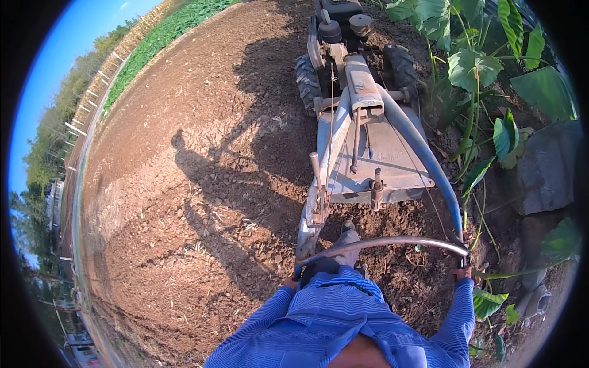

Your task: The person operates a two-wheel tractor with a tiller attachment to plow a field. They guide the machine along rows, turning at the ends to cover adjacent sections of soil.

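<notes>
A walk-behind tiller (363, 83) with a blue tubular handlebar frame stands in front of me, its treaded wheels (308, 80) on tilled soil. My left hand (290, 283) is closed on the left handlebar end, partly hidden by the sleeve. On the other side, my right hand (461, 273) grips the right handlebar end. A curved metal crossbar (386, 241) joins the two handles. Thin control cables and a lever (315, 170) run along the left handle. A wide metal guard plate (382, 165) covers the area behind the wheels, with a clamp-like fitting (377, 188) at its rear edge.
Large-leaved plants (476, 69) crowd the tiller's right side, one stem reaching my right hand. A grey sheet (547, 165) lies beyond them. Brown tilled soil (152, 193) with my shadow spreads left, as far as a green crop strip (138, 64) and a row of white posts (76, 129).
</notes>
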Action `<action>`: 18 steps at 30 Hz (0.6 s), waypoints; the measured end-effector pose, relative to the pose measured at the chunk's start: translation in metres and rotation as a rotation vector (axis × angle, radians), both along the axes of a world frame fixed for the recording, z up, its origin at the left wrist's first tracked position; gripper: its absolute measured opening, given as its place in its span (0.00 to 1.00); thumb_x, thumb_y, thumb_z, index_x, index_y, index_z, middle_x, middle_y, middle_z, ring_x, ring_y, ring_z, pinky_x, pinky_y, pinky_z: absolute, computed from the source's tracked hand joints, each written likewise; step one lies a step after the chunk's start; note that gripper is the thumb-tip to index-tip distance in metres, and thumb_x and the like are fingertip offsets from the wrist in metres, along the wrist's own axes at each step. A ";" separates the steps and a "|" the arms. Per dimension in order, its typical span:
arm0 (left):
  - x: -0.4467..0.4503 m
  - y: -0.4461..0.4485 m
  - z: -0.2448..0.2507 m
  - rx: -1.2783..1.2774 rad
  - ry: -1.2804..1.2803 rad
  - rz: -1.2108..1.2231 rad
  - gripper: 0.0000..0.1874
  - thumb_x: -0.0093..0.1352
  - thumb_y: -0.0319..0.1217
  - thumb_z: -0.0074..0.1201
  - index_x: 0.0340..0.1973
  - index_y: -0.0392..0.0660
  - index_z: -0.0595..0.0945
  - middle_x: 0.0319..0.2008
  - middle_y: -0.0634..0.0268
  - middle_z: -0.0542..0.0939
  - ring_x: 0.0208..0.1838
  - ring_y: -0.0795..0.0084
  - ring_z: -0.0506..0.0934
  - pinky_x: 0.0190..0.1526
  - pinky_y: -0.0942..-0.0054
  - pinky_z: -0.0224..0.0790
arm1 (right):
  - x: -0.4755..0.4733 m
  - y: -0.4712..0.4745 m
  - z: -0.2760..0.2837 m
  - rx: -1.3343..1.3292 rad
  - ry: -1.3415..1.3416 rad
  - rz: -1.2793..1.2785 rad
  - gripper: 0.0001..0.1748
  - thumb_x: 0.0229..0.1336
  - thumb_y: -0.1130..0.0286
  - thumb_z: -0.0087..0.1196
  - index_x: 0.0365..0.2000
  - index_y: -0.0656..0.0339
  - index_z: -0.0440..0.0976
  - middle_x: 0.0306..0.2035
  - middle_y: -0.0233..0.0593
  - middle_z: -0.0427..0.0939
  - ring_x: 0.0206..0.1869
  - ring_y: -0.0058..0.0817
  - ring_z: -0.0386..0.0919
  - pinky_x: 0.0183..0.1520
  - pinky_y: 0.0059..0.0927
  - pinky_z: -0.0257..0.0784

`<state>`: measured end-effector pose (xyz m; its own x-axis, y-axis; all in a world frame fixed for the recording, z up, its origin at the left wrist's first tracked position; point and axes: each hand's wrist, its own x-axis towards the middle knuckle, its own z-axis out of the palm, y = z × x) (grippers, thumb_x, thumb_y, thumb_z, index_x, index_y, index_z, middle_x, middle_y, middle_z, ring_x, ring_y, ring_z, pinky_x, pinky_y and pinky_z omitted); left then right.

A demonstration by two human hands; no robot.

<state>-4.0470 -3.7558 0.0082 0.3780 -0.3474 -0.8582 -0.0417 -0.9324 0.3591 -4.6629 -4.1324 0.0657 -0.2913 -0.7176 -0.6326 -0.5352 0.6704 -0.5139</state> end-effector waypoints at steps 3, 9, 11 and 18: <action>0.003 -0.017 -0.016 0.169 -0.147 -0.063 0.30 0.58 0.43 0.63 0.53 0.40 0.77 0.41 0.49 0.82 0.42 0.54 0.81 0.45 0.60 0.72 | -0.003 -0.006 -0.026 -0.156 0.116 0.133 0.16 0.28 0.70 0.72 0.17 0.64 0.74 0.16 0.40 0.75 0.15 0.28 0.70 0.17 0.34 0.64; 0.004 -0.062 -0.013 0.248 0.061 0.173 0.26 0.61 0.40 0.57 0.53 0.40 0.77 0.40 0.48 0.82 0.42 0.56 0.81 0.44 0.62 0.74 | 0.004 -0.041 -0.053 0.105 0.007 -0.076 0.15 0.32 0.76 0.70 0.16 0.64 0.70 0.15 0.40 0.75 0.16 0.28 0.72 0.16 0.32 0.65; 0.009 -0.086 -0.004 0.194 0.008 0.129 0.26 0.60 0.38 0.59 0.52 0.39 0.77 0.40 0.47 0.82 0.42 0.56 0.81 0.44 0.62 0.74 | 0.005 -0.059 -0.055 0.098 -0.010 -0.098 0.13 0.33 0.76 0.70 0.14 0.65 0.73 0.15 0.40 0.75 0.15 0.27 0.72 0.16 0.33 0.64; 0.032 -0.130 0.008 0.233 0.020 0.095 0.28 0.56 0.38 0.63 0.50 0.38 0.79 0.41 0.49 0.82 0.42 0.55 0.81 0.45 0.61 0.74 | 0.005 -0.112 -0.065 -0.030 0.230 0.129 0.16 0.31 0.67 0.69 0.20 0.67 0.75 0.19 0.43 0.78 0.20 0.31 0.77 0.23 0.36 0.71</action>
<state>-4.0153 -3.8858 0.0165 0.3818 -0.1029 -0.9185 0.0553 -0.9895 0.1339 -4.6578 -4.2445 0.0012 -0.3299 -0.7753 -0.5385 -0.7200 0.5756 -0.3877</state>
